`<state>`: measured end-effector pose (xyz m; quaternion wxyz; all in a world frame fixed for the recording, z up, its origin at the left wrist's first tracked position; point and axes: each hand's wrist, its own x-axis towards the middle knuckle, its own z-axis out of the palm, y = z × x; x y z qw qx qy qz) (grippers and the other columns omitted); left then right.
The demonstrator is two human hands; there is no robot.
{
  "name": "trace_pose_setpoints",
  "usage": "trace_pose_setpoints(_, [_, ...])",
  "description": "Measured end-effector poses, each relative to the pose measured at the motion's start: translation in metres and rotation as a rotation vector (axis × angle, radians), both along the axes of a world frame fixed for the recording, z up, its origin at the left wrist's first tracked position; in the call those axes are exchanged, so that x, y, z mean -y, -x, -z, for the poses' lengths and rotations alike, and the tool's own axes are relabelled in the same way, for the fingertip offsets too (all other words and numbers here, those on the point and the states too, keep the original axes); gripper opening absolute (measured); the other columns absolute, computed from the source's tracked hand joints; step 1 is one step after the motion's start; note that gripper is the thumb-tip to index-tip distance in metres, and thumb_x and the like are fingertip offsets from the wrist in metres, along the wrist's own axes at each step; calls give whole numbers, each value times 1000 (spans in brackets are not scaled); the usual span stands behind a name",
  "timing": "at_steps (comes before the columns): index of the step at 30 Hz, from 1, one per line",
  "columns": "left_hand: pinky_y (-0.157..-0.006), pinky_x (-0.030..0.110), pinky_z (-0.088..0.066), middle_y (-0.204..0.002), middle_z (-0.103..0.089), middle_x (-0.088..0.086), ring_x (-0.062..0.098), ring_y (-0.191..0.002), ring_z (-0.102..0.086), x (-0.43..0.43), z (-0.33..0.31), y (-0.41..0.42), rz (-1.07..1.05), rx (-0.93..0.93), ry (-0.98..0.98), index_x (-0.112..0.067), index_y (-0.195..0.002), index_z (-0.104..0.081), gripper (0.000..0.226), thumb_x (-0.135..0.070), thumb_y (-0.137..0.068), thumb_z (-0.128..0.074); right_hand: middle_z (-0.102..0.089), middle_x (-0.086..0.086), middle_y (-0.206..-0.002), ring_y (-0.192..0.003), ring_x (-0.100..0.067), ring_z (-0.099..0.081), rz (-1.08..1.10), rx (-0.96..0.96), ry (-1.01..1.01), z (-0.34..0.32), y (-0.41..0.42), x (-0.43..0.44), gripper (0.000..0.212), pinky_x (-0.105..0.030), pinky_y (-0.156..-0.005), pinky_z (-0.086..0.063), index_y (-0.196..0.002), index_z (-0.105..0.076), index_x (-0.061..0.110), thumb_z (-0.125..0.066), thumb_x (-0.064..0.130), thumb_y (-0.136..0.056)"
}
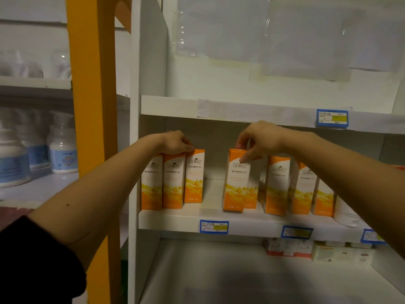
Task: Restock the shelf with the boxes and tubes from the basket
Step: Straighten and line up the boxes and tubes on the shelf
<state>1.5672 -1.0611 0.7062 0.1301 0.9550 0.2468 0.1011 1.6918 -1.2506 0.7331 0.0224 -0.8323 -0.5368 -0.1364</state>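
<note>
Currently mid-restock: right hand point(260, 139) pinches the top of an orange-and-white carton point(235, 181) standing on the middle shelf point(252, 222), left hand point(177, 142) curls over three shelved cartons point(173, 183) leftward, further cartons point(277, 185) rightward; basket unseen, remainder unknown.

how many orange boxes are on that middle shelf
8. Three boxes stand together at the left under the left hand; one box is pinched by the right hand, with one behind it; three stand right of those. More may hide behind the right arm.
</note>
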Motion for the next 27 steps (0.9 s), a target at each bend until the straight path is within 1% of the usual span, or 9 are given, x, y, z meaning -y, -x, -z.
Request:
trace_pose_setpoints(2, [-100,41,-47,-123,-61,11,28,-111,-60,1,1,3,7,20,21,-13,-126,-56,43,-38,-97,-38,-55,6,-97,-93,-14,-53,-23,-8,-21,-3,5,-7,43,-30,-84,-49,-113,-63,19,-74,35,-75])
trace_pose_setpoints(4, [-99,38,-46,-120,-62,11,28,-109,-60,0,1,6,3,56,25,-11,-123,-57,43,-37,-98,-35,-57,4,-98,-93,-15,-54,-45,-31,-44,-5,11,-16,42,-28,-79,-45,-112,-63,19,-74,35,-75])
trace_pose_setpoints(6, [-94,35,-45,-118,-63,13,26,-104,-60,-1,0,10,-4,106,6,-8,-121,-57,40,-33,-99,-35,-60,2,-101,-94,-16,-56,-66,-60,-70,-3,18,-27,39,-27,-79,-45,-110,-64,19,-74,33,-75])
trace_pose_setpoints(8, [-87,32,-45,-117,-63,15,23,-97,-59,-2,0,13,-16,160,-31,-5,-120,-58,38,-28,-99,-36,-62,1,-103,-96,-17,-57,-78,-76,-81,1,26,-38,38,-28,-82,-47,-110,-65,17,-74,31,-76])
trace_pose_setpoints(10, [-87,31,-43,-122,-62,15,26,-105,-59,-4,-2,17,-36,198,-82,-4,-123,-57,36,-23,-99,-37,-64,-1,-109,-100,-18,-58,-86,-90,-83,6,33,-49,38,-33,-89,-50,-110,-65,17,-74,31,-76])
trace_pose_setpoints(12, [-96,32,-42,-132,-57,15,28,-119,-54,-4,-3,21,-50,209,-132,-5,-129,-54,37,-17,-98,-38,-64,-3,-111,-102,-20,-59,-91,-108,-94,10,39,-57,36,-36,-90,-51,-108,-65,17,-74,30,-76])
trace_pose_setpoints(14, [-102,34,-40,-137,-53,13,28,-126,-50,-3,-4,23,-50,211,-162,-5,-131,-51,38,-11,-96,-38,-64,-3,-112,-103,-21,-59,-88,-116,-107,13,44,-62,35,-37,-89,-51,-108,-65,18,-73,30,-76])
trace_pose_setpoints(20, [-104,34,-39,-139,-50,14,28,-128,-47,-1,-5,28,-44,223,-197,-5,-134,-48,39,-7,-95,-39,-62,-3,-117,-107,-23,-58,-62,-100,-126,23,51,-71,38,-36,-88,-50,-112,-63,20,-72,31,-77])
trace_pose_setpoints(27, [-105,37,-42,-139,-51,14,29,-127,-48,2,-2,27,-50,224,-230,-6,-133,-49,41,-5,-93,-40,-62,-5,-118,-107,-25,-59,-69,-78,-199,32,51,-67,38,-38,-88,-51,-114,-60,18,-71,27,-79])
